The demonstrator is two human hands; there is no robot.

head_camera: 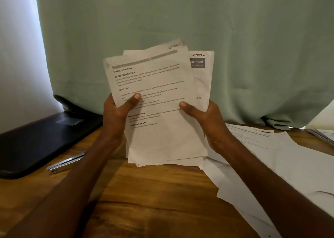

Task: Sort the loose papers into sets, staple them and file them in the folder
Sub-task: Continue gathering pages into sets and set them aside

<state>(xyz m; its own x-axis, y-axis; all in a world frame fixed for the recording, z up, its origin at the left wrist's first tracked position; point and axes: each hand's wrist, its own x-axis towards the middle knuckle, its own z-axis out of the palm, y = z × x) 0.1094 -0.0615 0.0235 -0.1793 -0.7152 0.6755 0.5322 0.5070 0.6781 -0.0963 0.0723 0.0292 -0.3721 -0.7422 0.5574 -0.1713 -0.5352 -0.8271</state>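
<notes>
currently both of my hands hold one bundle of papers [159, 100] upright above the middle of the wooden table [153, 198], lower edge just over the surface; whether it touches cannot be told. my left hand [119, 111] grips the bundle's left edge, thumb curled onto the front sheet. my right hand [202, 118] grips the right edge, thumb pressed on the front and the other fingers hidden behind the paper.

the bundle's long axis runs bottom to top, leaning slightly left at the top. the printed face points toward me. the sheets are fanned, not squared: a rear sheet marked "section 2" [200, 60] projects to the right behind the front one.

judgement: this is the sorting step; nothing in hand appears stapled. the relation that governs the coming move is lateral. the stapler [66, 162] lies flat on the table to the near left, long axis running from near left to far right, closer to my left hand. the dark folder [36, 140] lies further left. more loose sheets [271, 156] spread over the table on the right, closer to my right hand.
</notes>
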